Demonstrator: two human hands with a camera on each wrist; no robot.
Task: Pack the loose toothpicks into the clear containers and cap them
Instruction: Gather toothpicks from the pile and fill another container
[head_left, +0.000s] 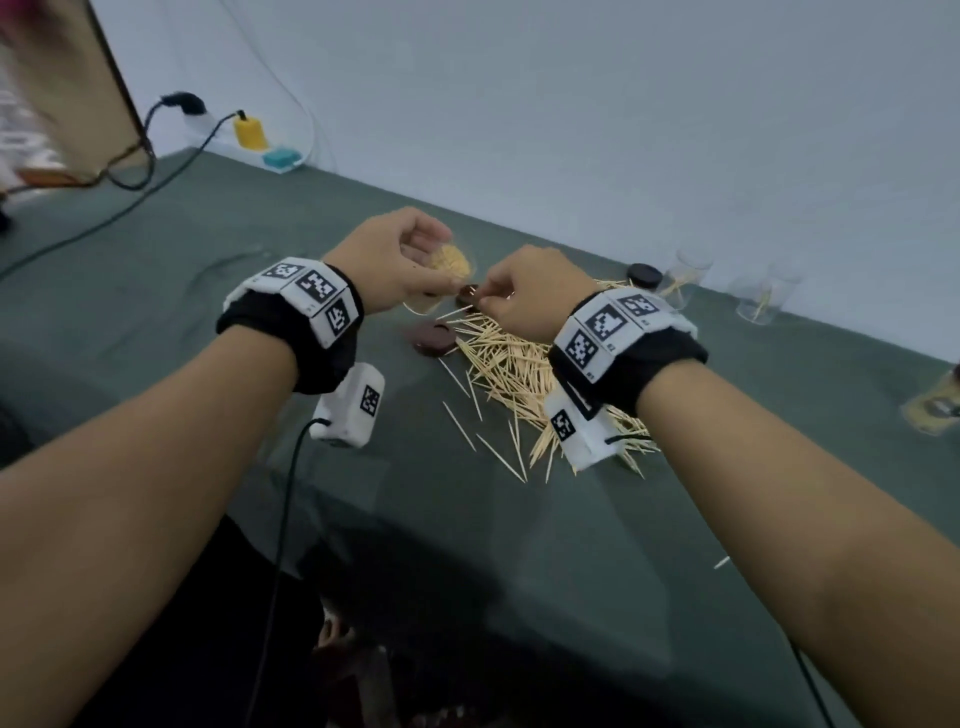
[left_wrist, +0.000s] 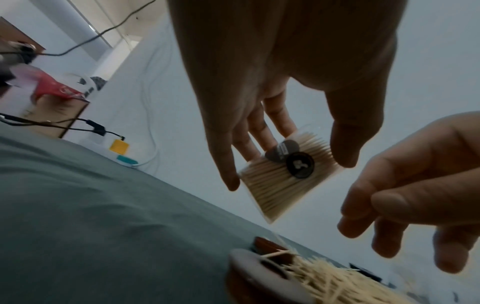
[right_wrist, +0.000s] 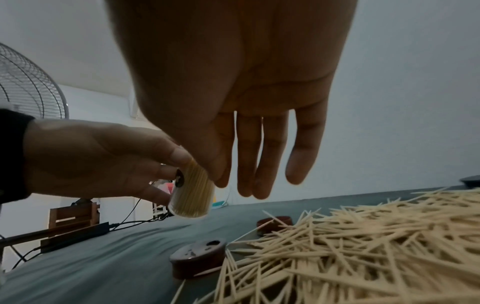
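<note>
Toothpick-filled clear plastic container (left_wrist: 283, 176) gripped by left hand (head_left: 400, 260); right hand (head_left: 530, 296) loosely curled, holding nothing; two brown round caps (right_wrist: 197, 258) beside loose wooden toothpick pile (head_left: 519, 374); two near-empty clear containers (head_left: 685, 275) beyond.

Four clear containers (head_left: 451, 262), three caps (head_left: 432, 338), one toothpick pile (head_left: 519, 374).

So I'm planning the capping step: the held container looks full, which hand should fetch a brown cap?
Right. The left hand grips the full container, while the right hand holds nothing I can see and hovers just above the brown caps by the loose toothpicks.
</note>
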